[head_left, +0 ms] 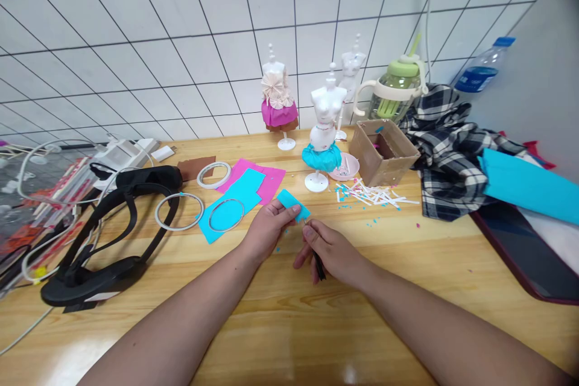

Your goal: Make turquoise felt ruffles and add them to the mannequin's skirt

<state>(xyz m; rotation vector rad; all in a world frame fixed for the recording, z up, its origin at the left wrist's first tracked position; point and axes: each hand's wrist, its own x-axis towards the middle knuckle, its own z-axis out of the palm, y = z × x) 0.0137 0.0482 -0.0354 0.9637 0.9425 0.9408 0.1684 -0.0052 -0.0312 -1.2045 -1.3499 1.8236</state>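
At the centre of the frame the left hand (270, 226) pinches a small turquoise scrap (293, 204) between thumb and fingers, holding it just above the wooden worktop (289, 325). The right hand (332, 251), just beside it, is curled closed around a thin dark tool (318, 265) whose tip points toward the scrap's lower edge; what kind of tool it is cannot be told.

Left of the hands lie a larger turquoise sheet (233, 202) with a wire ring (226, 215) on it, a pink sheet (266, 181) partly under it, and two more rings, one white hoop (180, 211) and one tape roll (214, 174). A black headset (104, 235) with white cables fills the left middle of the frame.

Directly behind the hands stands a white mannequin with a turquoise skirt (323, 132), and behind that one in a pink skirt (278, 102) and a bare one (351, 72) by the tiled wall. A pink dish (346, 166), an open cardboard box (383, 152) and a scatter of white paper strips (368, 193) sit to the upper right of the hands. Further right are a green-lidded jug (398, 87), a water bottle (482, 69), a checked cloth (447, 145) and a turquoise fold (529, 184) over a dark tablet (520, 247) at the right edge.

The lower part of the frame, around both forearms, is bare wood; the worktop runs out of view at the bottom, and the wall closes off the top.
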